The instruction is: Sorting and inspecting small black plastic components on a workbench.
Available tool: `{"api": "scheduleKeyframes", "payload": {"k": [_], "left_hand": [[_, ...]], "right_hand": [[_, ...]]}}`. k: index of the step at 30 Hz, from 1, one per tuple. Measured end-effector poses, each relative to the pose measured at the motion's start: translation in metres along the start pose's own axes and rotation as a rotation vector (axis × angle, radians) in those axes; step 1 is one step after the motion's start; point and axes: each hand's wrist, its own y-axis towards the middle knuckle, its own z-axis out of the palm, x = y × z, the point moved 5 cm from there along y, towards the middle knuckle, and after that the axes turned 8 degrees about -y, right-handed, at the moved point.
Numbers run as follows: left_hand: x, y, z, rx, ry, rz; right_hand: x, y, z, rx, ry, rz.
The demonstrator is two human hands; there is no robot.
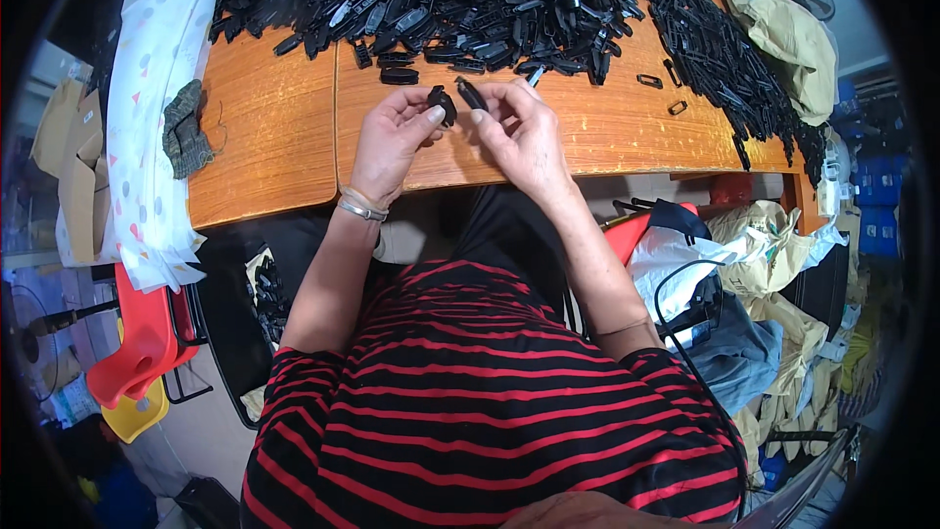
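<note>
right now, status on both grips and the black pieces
Left grip on a black piece; right grip on a slim black part. The two apart. Black heap just beyond.

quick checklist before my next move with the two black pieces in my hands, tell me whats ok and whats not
1. Left hand grips its jagged black plastic piece: ok, pinched at the thumb.
2. Right hand grips its elongated black plastic piece: ok, held by thumb and fingers.
3. Pieces joined: not ok, a gap shows between them.
4. Piece condition and matching ends: cannot tell, too small.
5. Grey-green cloth away from both hands: ok, it lies off to the left.
6. Loose oval black frame with the right-hand heap: not ok, it lies apart.
</note>
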Motion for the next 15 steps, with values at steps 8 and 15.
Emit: {"api": "scheduleKeyframes", "payload": {"k": [8, 15], "left_hand": [[-0.009, -0.008, 0.014, 0.061, -0.048, 0.063], [-0.001, -0.014, 0.018, 0.022, -0.061, 0.088]], "right_hand": [[0.019, -0.005, -0.001, -0.030, 0.018, -0.117], [0.020, -0.011, 0.004, -0.049, 0.010, -0.112]]}}
